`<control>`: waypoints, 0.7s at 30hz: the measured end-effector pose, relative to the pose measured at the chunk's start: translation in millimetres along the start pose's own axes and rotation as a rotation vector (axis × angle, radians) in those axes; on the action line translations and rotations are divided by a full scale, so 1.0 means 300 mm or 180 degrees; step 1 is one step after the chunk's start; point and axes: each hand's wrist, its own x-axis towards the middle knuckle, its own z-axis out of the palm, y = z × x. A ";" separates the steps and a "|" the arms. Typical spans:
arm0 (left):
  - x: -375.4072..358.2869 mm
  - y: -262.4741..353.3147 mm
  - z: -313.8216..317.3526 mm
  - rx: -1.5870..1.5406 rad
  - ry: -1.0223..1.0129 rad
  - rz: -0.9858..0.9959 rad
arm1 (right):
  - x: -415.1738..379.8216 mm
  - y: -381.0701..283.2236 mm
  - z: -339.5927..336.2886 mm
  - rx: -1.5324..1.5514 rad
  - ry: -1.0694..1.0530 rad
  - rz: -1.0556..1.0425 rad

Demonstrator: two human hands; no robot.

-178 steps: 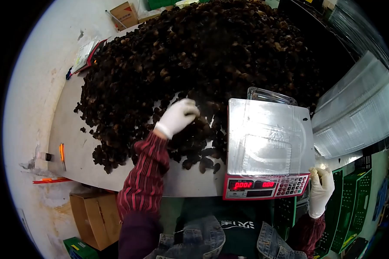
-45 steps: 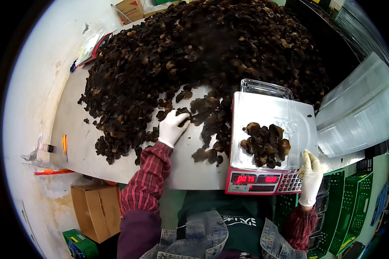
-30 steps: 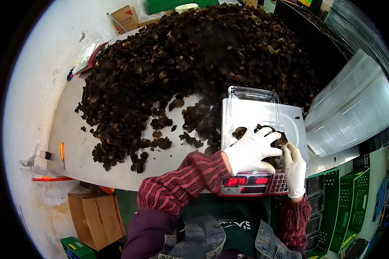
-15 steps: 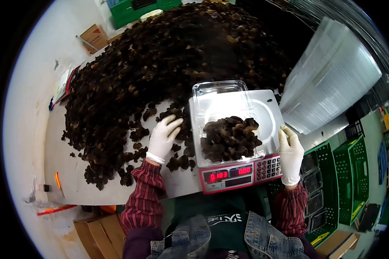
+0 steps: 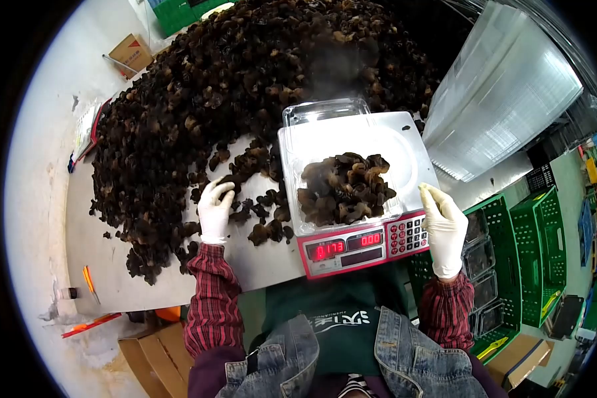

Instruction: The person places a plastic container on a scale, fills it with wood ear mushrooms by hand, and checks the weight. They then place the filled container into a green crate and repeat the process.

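A red-fronted scale (image 5: 351, 243) stands at the table's near edge with a clear plastic box (image 5: 325, 116) open on its pan. Dark dried fungus pieces (image 5: 345, 188) fill the box's near half. A huge heap of the same fungus (image 5: 245, 73) covers the table behind. My left hand (image 5: 214, 207), in a white glove, lies among loose pieces left of the scale, fingers curled over a few. My right hand (image 5: 441, 222), also gloved, rests against the scale's right side by the keypad, holding nothing.
A stack of clear plastic boxes (image 5: 504, 93) leans at the right. Green crates (image 5: 537, 245) stand below the table on the right. Cardboard boxes (image 5: 149, 361) sit on the floor at the left, and an orange tool (image 5: 88, 278) lies on the table's left end.
The pile in the box has grown from nothing to a full heap and the scale reading has risen. My left hand went from the box back to the loose pieces.
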 end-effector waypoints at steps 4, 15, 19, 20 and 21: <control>0.022 0.086 -0.016 -0.0109 0.0196 0.0062 | -0.004 -0.118 0.021 -0.0328 -0.0511 -0.1017; 0.017 0.581 0.174 -0.0153 -0.0316 0.1611 | 0.024 -0.151 0.175 -0.1075 -0.0982 -0.1853; 0.029 0.569 0.195 -0.0404 -0.0900 0.1457 | 0.029 -0.142 0.156 -0.0727 -0.0508 -0.1038; 0.037 0.563 0.194 -0.0322 -0.1172 0.1720 | 0.026 -0.131 0.157 -0.0552 -0.0421 -0.1064; 0.045 0.569 0.174 -0.0134 -0.1552 0.1634 | 0.027 -0.124 0.156 -0.0373 -0.0337 -0.1101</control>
